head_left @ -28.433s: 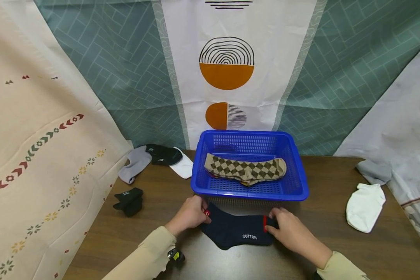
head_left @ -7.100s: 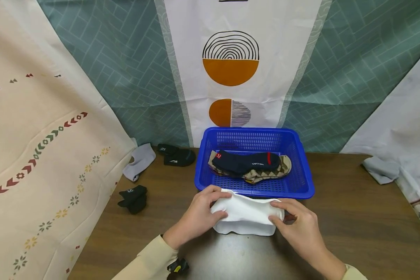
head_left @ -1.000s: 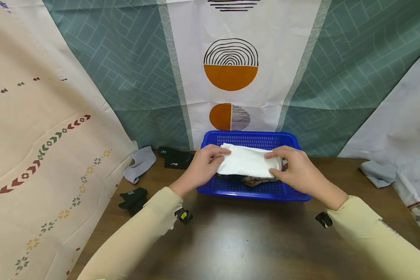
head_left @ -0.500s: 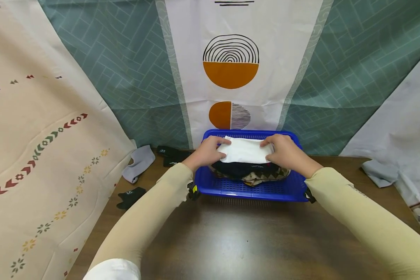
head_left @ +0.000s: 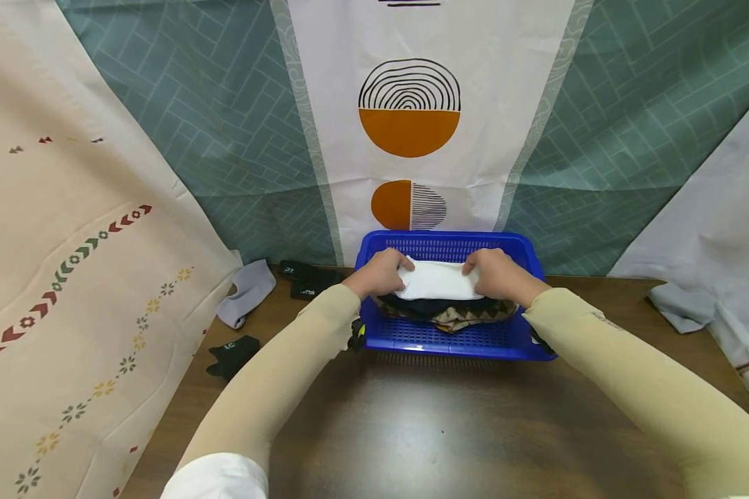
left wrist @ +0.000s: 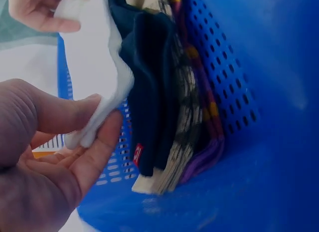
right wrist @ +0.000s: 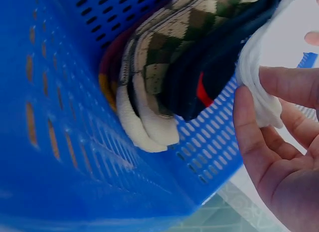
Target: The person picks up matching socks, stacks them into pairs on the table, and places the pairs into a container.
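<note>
A pair of white socks [head_left: 438, 280], laid together, stretches between both hands inside the blue basket [head_left: 455, 348]. My left hand [head_left: 382, 272] pinches one end between thumb and fingers. The other end is pinched by my right hand [head_left: 498, 275]. In the left wrist view, the white socks stand beside navy socks [left wrist: 149, 92] with a small red label. Against those lie beige argyle socks [right wrist: 154, 47], seen in the right wrist view. Purple socks with yellow patches [left wrist: 212, 137] are at the outer side of the row, mostly hidden.
On the table's left lie a light grey sock [head_left: 246, 294], a black sock [head_left: 315, 283] at the back, and another black sock [head_left: 234, 356] nearer me. A grey sock [head_left: 682, 306] lies far right. Patterned cloth [head_left: 406, 166] hangs behind the basket.
Earlier, navy socks were in front of the basket; they now lie inside. White socks came together from left and right, then both hands carried them forward over the basket and, lately, lowered them slightly.
</note>
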Motion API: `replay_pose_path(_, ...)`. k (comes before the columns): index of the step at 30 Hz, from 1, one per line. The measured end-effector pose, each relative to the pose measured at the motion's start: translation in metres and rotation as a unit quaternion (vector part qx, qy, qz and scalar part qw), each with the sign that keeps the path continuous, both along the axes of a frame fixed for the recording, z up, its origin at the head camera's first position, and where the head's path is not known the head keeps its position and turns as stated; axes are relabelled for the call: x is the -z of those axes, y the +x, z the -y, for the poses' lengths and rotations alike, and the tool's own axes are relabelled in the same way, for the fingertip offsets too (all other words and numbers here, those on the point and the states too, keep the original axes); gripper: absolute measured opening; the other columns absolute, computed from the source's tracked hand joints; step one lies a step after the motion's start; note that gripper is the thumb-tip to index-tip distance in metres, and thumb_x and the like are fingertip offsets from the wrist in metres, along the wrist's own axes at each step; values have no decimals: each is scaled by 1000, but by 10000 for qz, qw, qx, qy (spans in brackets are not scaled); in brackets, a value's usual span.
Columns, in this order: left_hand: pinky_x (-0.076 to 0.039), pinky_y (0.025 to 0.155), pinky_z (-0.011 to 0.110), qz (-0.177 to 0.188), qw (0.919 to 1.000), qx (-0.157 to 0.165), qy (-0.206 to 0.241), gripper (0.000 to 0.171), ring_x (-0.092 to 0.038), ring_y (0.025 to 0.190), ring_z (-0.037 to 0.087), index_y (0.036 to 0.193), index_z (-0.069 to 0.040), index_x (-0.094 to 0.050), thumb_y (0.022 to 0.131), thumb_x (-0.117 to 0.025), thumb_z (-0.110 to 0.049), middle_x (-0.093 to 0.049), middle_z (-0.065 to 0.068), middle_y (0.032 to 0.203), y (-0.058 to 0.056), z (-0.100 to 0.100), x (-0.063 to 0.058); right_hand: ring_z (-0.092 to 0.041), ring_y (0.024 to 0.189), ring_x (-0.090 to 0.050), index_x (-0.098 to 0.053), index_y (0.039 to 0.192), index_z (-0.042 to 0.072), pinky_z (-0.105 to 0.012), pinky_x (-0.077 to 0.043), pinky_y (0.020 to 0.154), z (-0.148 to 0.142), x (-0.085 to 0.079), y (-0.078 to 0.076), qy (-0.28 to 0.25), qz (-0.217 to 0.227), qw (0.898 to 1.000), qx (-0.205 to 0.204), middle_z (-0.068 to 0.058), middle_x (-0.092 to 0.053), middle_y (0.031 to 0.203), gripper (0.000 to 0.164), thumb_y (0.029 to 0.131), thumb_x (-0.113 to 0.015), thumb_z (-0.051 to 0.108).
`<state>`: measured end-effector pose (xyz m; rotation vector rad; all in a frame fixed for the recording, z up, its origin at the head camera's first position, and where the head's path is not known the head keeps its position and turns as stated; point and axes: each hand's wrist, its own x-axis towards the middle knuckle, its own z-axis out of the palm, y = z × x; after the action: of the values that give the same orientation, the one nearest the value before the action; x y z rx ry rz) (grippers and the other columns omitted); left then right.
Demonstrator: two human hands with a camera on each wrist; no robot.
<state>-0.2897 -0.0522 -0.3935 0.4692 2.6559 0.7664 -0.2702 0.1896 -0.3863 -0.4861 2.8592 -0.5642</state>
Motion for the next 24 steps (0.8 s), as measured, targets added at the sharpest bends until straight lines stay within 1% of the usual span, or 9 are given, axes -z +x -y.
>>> replay_pose_path(7, -51, 62, 22, 254, 9987, 194, -409, 48, -59, 87, 18, 123, -9, -61, 77, -69, 2, -57, 7, 130, -3, -1, 4, -27, 92, -55, -68, 104, 6, -29, -45, 60, 5, 12, -10, 485, 416, 9979, -100, -20, -62, 117, 38, 68, -64, -5)
replay_pose_path(10, -52, 64, 23, 296, 9966, 282, -718, 48, -60, 83, 18, 124, -10, -61, 78, -69, 0, -57, 6, 131, -4, -1, 4, -29, 97, -57, -68, 105, 7, -31, -46, 64, 7, 15, -12, 775, 482, 9955, -259, -20, -62, 116, 36, 70, -65, -2)
replay_pose_path(12, -53, 70, 26, 322, 9951, 299, -882, 48, -60, 87, 18, 125, -11, -61, 79, -70, -3, -57, 6, 131, -3, -1, 4, -31, 101, -58, -67, 105, 6, -35, -48, 69, 8, 16, -11, 929, 444, 9939, -383, -20, -62, 115, 35, 71, -65, -1)
replay_pose_path(14, -52, 79, 30, 222, 9943, 338, -986, 46, -58, 94, 19, 124, -10, -61, 79, -72, -6, -58, 7, 130, -2, -1, 4, -34, 106, -57, -66, 107, 4, -40, -49, 76, 8, 15, -9, 1076, 307, 9925, -494, -20, -63, 115, 35, 72, -65, 0)
replay_pose_path(16, -50, 86, 32, -16, 9934, 394, -1080, 43, -56, 103, 19, 122, -9, -63, 79, -72, -8, -59, 7, 127, -3, -1, 3, -36, 109, -56, -66, 109, 2, -44, -49, 83, 8, 13, -7, 1166, 84, 9916, -553, -20, -63, 114, 37, 72, -67, 1)
replay_pose_path(19, -49, 90, 33, -438, 9905, 515, -1197, 39, -54, 112, 20, 118, -7, -65, 79, -70, -6, -61, 7, 124, -3, -2, -1, -35, 108, -56, -65, 111, 1, -46, -47, 86, 8, 9, -6, 1138, -235, 9915, -590, -19, -63, 111, 39, 72, -69, 1)
replay_pose_path(21, -49, 90, 33, -492, 9885, 585, -1306, 37, -54, 113, 20, 117, -7, -65, 80, -69, -5, -61, 7, 123, -2, -3, -3, -34, 106, -56, -66, 109, 2, -45, -47, 85, 7, 8, -6, 1080, -344, 9916, -621, -18, -63, 109, 38, 71, -70, 0)
replay_pose_path(22, -49, 90, 33, -446, 9876, 636, -1363, 36, -54, 112, 20, 117, -7, -65, 81, -68, -6, -61, 7, 124, -1, -3, -4, -33, 105, -56, -66, 107, 3, -44, -47, 84, 8, 8, -6, 1066, -331, 9915, -666, -17, -63, 107, 37, 71, -70, -1)
replay_pose_path(24, -49, 92, 33, -266, 9859, 730, -1479, 35, -55, 111, 19, 116, -8, -66, 81, -70, -9, -61, 7, 124, 2, -3, -4, -31, 104, -57, -68, 104, 6, -43, -47, 82, 9, 9, -6, 1060, -147, 9914, -750, -15, -64, 107, 34, 72, -67, -2)
